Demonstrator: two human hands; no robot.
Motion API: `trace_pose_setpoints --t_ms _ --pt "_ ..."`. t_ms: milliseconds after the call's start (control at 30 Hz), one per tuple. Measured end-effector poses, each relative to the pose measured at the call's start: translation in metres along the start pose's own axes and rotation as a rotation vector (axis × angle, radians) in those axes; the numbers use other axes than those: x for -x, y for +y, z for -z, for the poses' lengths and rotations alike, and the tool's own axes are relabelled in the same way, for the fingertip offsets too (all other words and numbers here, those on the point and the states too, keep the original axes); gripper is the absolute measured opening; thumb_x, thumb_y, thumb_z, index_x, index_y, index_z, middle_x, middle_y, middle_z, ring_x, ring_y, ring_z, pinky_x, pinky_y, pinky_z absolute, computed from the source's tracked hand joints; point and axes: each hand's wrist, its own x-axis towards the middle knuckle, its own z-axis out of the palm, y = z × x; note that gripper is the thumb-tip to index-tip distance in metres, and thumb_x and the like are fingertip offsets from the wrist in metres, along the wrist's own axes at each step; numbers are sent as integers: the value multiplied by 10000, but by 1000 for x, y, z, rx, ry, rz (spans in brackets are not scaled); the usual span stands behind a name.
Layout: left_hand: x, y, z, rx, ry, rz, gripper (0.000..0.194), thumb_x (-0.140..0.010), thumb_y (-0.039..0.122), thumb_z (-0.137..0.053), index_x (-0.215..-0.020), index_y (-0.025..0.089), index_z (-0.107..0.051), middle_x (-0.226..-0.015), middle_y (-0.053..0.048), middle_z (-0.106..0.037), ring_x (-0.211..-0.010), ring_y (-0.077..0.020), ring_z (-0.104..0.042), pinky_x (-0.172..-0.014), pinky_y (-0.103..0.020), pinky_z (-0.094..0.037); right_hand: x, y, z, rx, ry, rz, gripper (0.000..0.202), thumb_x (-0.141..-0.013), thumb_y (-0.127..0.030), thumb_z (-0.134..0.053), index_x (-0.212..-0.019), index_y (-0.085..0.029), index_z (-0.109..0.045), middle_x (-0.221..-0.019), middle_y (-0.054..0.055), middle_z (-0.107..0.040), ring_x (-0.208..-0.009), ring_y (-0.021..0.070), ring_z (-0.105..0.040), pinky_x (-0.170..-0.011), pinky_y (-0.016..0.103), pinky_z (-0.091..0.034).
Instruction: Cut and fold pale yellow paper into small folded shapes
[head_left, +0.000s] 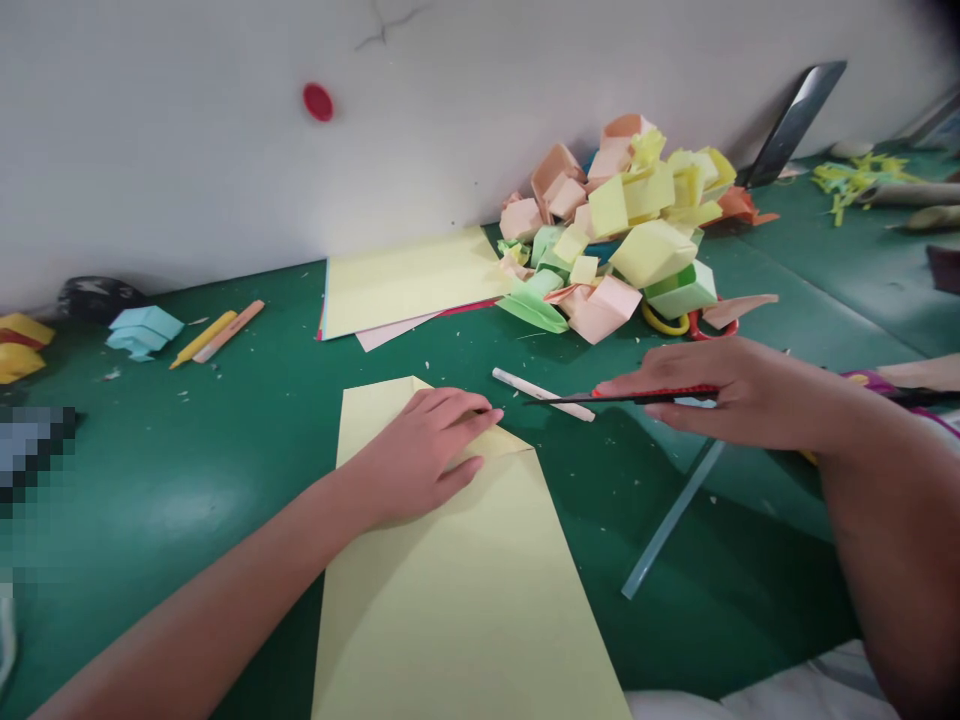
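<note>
A large pale yellow sheet lies on the green table, its far right corner folded over. My left hand rests on the sheet's far end with its fingers spread, pressing near the folded edge. To the right of the sheet, my right hand is closed round a thin dark tool with red on its handle, which looks like a knife or blade and points left. Its tip passes over a white rolled paper stick. A translucent strip lies below my right hand.
Folded paper pieces are heaped by the wall, with scissors handles beside them. More yellow sheets lie at the back. Two crayon-like sticks and a blue folded paper are at the left. A dark flat object leans against the wall.
</note>
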Motion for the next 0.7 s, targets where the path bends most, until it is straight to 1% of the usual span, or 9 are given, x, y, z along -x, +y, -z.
trace_pose_setpoints --t_ms 133,200,300,367,433,500,533,633,700 --pt "6 -6 11 7 -58 83 555 -972 448 -561 -1482 245 -479 -1450 -101 -500 -1333 -307 -436 -1122 -455 -344 -5 -3 -4 51 42 4 431 -1011 -333 -494 -1431 -400 -559 -926 27 -632 -747 152 -593 -692 295 -472" --pt "6 -9 16 -10 -77 90 534 -964 474 -563 -1448 252 -521 -1387 -101 -535 -1275 -304 -468 -1077 -449 -362 -8 -5 -7 86 57 17 441 -1013 -311 -488 -1442 -397 -549 -928 33 -629 -772 161 -603 -720 306 -477" --pt "5 -12 20 -26 -88 105 469 -934 491 -600 -1343 262 -603 -1224 -80 -608 -1112 -277 -541 -969 -424 -387 -12 -10 -13 164 73 -1 448 -1014 -284 -472 -1432 -424 -552 -946 31 -630 -769 162 -612 -718 314 -480" --pt "5 -12 23 -11 -96 117 372 -937 466 -599 -1231 245 -655 -1123 -59 -643 -1003 -245 -572 -901 -396 -388 -16 -15 -19 224 96 6 442 -1014 -274 -461 -1411 -431 -573 -980 40 -638 -799 174 -622 -704 314 -482" --pt "5 -13 27 6 -104 108 253 -970 395 -548 -1078 221 -696 -1033 -48 -659 -924 -218 -586 -846 -370 -386 -20 -19 -25 281 135 55 419 -1008 -277 -466 -1374 -416 -615 -1025 57 -650 -871 205 -626 -706 320 -486" --pt "6 -13 33 40 -100 100 248 -994 335 -496 -960 209 -706 -984 -43 -661 -894 -202 -595 -817 -346 -393 -25 -26 -32 328 163 121 378 -996 -295 -496 -1319 -402 -662 -1100 68 -655 -948 236 -614 -754 349 -497" --pt "8 -13 37 66 -91 114 260 -999 329 -485 -931 210 -705 -977 -39 -661 -889 -195 -600 -804 -331 -401 -27 -30 -36 341 167 152 358 -986 -305 -520 -1294 -399 -678 -1158 70 -648 -987 250 -604 -805 380 -501" --pt "13 -11 52 162 -47 244 253 -991 376 -505 -920 228 -698 -977 -12 -673 -854 -169 -615 -745 -285 -426 -33 -48 -49 294 198 211 335 -956 -330 -589 -1270 -388 -691 -1301 77 -615 -1108 295 -572 -957 504 -457" --pt "17 -8 62 203 -5 342 246 -969 410 -534 -907 241 -701 -960 6 -685 -818 -155 -617 -699 -267 -431 -35 -64 -59 124 219 188 419 -940 -347 -615 -1358 -367 -630 -1327 90 -625 -1149 318 -567 -997 543 -438"
